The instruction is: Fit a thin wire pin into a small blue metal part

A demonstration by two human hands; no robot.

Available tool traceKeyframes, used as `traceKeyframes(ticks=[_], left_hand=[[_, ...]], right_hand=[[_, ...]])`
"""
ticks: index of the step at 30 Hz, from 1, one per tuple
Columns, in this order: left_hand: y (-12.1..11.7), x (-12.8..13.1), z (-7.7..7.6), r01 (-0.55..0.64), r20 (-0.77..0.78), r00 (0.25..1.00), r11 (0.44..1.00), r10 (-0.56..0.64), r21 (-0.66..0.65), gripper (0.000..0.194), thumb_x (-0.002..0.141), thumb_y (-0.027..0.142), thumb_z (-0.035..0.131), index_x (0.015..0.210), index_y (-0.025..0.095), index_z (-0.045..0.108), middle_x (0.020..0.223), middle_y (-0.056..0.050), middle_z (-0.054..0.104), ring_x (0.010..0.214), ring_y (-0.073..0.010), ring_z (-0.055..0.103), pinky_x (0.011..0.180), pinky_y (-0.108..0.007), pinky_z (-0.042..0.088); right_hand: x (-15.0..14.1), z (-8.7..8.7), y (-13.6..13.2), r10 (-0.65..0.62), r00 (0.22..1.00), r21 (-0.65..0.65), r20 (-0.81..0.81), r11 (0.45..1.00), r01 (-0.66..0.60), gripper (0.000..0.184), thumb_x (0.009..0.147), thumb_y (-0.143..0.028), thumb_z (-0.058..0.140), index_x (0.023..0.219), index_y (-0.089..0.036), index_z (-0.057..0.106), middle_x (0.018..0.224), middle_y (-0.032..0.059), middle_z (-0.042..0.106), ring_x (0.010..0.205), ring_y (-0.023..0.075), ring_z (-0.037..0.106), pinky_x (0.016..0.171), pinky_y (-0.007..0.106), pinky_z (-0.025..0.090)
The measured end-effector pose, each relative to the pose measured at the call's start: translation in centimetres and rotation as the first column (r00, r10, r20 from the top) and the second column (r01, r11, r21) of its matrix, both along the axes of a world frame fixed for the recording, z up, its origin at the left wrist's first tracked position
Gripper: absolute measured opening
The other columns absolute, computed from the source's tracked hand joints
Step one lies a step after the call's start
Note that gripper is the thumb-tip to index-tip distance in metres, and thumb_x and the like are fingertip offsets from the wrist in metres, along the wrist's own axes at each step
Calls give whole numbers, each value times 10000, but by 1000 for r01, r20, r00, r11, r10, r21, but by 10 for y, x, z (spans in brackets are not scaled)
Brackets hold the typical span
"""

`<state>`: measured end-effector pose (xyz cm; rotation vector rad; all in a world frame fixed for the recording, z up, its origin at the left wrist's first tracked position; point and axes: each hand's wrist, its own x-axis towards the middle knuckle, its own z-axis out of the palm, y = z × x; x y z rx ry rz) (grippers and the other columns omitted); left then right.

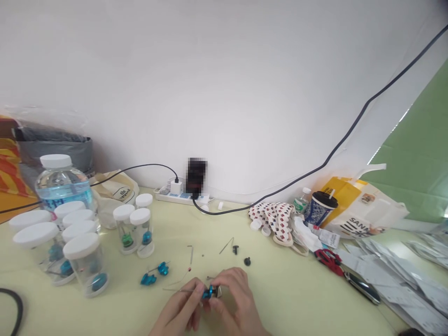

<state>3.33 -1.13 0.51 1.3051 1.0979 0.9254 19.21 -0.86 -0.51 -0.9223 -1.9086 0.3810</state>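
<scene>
Low in the middle of the view, my left hand (pixel 182 310) and my right hand (pixel 234 298) meet over the pale yellow table (pixel 297 303). Together they pinch a small blue metal part (pixel 209 292) with a thin wire sticking out to the left. Two more blue parts (pixel 154 274) lie loose on the table just left of my hands. Small black screws (pixel 241 255) and thin bent wires (pixel 191 254) lie just beyond my fingers.
Several clear jars with white lids (pixel 84 261) holding blue and green parts stand at the left beside a water bottle (pixel 59 184). A power strip (pixel 178 195) sits by the wall. Red-handled scissors (pixel 345 273), a paper cup (pixel 320 207), bags and stacked papers (pixel 402 280) fill the right.
</scene>
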Motion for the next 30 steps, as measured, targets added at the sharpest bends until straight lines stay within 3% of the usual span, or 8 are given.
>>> traceKeyframes(ticks=[19,25,30], left_hand=[[1,-1,2,23,-33,999,999,-22,25,465,829,554,402,513,213,401,539,41,401,549,-140,400,543,-232,325],[1,-2,1,42,-18,999,999,-42,7,459,794,593,434,546,209,458,511,50,413,521,-135,395,538,-228,334],[0,0,-6,-73,20,997,997,73,-27,476,769,609,461,517,205,462,492,54,412,521,-138,415,540,-232,338]], right_hand=[[-1,6,1,-13,1000,37,21,999,12,155,900,-296,443,932,-208,566,804,35,595,780,182,562,737,341,416],[0,5,2,-4,1000,41,3,999,4,178,905,-304,426,909,-206,575,781,39,598,770,183,562,727,340,420],[-1,3,1,4,1000,-16,-23,1000,-5,187,836,-353,539,954,-211,569,833,51,590,812,203,552,750,360,423]])
